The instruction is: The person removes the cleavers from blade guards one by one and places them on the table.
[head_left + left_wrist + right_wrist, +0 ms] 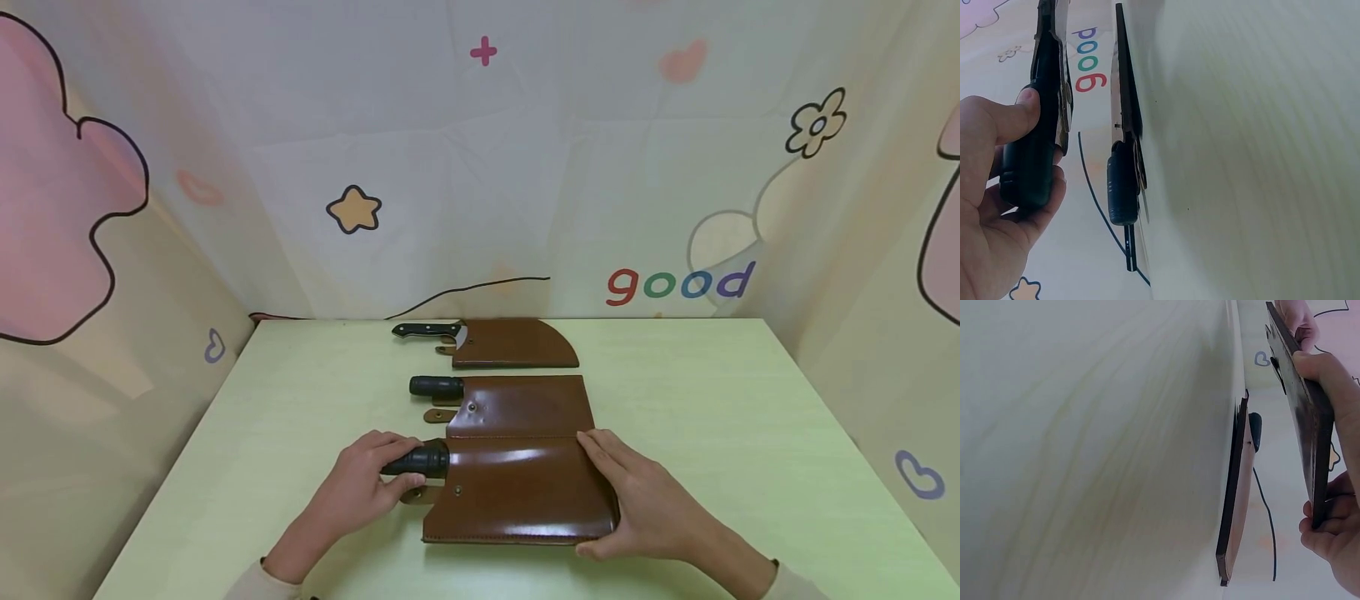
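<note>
Nearest me is a cleaver in a brown leather sheath (525,492), held level above the table. My left hand (367,479) grips its black handle (1029,156), thumb on one side and fingers curled round the other. My right hand (648,500) holds the far end of the same sheath (1310,437) between thumb and fingers, across its width. The blade is hidden inside. A small strap with a snap hangs undone by the handle. Behind it lies a second sheathed cleaver (525,404), partly overlapped by the held one in the head view.
At the back edge of the pale green table (300,392) lies a third knife in a curved brown sheath (517,343), its riveted black handle (429,331) pointing left. A printed curtain (465,167) stands behind and at both sides.
</note>
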`<state>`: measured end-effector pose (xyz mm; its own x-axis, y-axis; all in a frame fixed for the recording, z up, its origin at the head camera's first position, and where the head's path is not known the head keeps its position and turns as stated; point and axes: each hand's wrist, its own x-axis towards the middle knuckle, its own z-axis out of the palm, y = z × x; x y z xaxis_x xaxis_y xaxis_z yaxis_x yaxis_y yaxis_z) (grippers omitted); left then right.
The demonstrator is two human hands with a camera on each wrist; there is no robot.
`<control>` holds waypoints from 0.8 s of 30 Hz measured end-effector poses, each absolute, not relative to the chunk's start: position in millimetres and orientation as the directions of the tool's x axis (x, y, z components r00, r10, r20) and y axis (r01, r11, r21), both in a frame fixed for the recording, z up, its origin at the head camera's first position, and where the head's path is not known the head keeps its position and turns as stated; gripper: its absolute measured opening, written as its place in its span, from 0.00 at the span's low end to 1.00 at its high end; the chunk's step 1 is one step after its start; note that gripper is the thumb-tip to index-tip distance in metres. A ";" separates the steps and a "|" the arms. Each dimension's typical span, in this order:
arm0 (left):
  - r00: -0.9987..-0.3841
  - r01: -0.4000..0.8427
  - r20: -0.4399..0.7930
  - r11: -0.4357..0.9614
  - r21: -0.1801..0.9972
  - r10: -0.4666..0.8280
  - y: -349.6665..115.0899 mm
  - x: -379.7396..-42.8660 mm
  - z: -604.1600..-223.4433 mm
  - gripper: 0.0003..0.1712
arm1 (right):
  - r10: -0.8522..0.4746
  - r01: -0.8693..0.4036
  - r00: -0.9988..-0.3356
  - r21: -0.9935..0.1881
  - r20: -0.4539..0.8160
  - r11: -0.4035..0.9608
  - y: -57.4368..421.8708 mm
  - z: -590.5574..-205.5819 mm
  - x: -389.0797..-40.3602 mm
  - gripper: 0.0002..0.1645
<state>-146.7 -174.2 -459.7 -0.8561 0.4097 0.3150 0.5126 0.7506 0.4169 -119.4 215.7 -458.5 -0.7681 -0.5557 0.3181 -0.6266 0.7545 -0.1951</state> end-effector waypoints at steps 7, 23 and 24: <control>-0.839 0.539 0.335 0.739 0.404 0.428 -175.3 -147.2 -462.5 0.23 | -0.558 -0.624 -0.771 -0.190 0.306 0.758 218.2 -459.3 -117.8 0.77; -0.847 0.532 0.292 0.735 0.421 0.445 -180.0 -149.1 -453.5 0.21 | -0.544 -0.611 -0.782 -0.195 0.305 0.768 228.5 -459.9 -118.0 0.77; -0.847 0.530 0.289 0.736 0.421 0.445 -180.4 -149.6 -452.8 0.21 | -0.544 -0.611 -0.781 -0.196 0.307 0.767 229.1 -459.9 -118.0 0.77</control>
<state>-149.6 -180.4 -452.8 -0.8474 0.4452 0.2893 0.5303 0.7356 0.4214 -118.0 229.1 -459.9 -0.7808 -0.5442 0.3070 -0.6114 0.7666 -0.1961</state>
